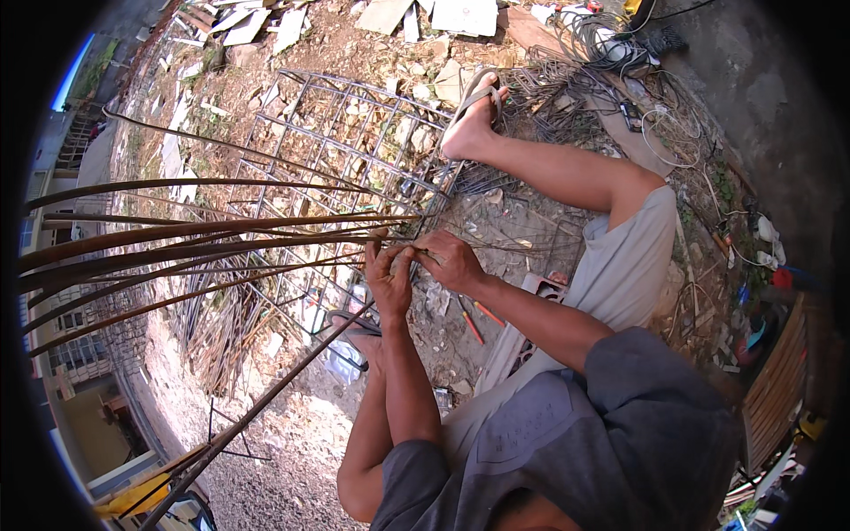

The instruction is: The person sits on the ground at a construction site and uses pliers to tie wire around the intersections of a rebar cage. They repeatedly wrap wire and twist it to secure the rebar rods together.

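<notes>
Steadily brace your left hand [390, 280] and right hand [450, 263], pinched narrow on something unclear, by the rusty rods [168, 231] reaching left.

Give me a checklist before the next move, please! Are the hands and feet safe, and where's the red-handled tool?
1. Left hand near the ends of the brown rods: ok.
2. Right hand close beside it: ok.
3. Firm grip: cannot tell; what the fingertips pinch is too small to see.
4. Hands covered: not ok, both are bare.
5. Right foot covered: not ok, it wears an open sandal.
6. Red-handled tool in sight: ok, on the ground.
</notes>
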Motion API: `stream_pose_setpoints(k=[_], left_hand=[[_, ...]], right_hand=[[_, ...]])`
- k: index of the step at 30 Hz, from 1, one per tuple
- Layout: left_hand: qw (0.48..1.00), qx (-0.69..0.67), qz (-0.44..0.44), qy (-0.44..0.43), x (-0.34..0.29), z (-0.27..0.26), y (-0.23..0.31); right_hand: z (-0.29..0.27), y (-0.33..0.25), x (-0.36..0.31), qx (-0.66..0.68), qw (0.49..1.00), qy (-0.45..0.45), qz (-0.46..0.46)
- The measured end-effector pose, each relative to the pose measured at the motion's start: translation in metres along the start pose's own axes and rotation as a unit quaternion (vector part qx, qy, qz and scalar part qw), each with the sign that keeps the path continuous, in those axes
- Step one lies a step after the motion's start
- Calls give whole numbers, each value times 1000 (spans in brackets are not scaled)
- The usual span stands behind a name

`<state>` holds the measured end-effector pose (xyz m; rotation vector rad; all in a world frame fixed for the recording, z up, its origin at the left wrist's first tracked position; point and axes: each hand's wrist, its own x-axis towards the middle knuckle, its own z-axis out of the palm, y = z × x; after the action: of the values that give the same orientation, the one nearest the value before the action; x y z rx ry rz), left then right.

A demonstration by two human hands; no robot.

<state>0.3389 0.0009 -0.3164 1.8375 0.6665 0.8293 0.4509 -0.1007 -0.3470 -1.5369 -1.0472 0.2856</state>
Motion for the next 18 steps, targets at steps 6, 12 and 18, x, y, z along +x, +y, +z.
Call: stream_pose_setpoints(k=[6,12,18], left_hand=[[997,-65,-46,0,-1,2,8],[999,-35,-33,4,-1,0,3],[987,-126,-83,50,-2,4,-1]], right_hand=[[-43,117,-62,-280,895,-158,308],[-59,167,-88,-344,807,-351,328],[-138,199,-60,-487,580,-505,414]])
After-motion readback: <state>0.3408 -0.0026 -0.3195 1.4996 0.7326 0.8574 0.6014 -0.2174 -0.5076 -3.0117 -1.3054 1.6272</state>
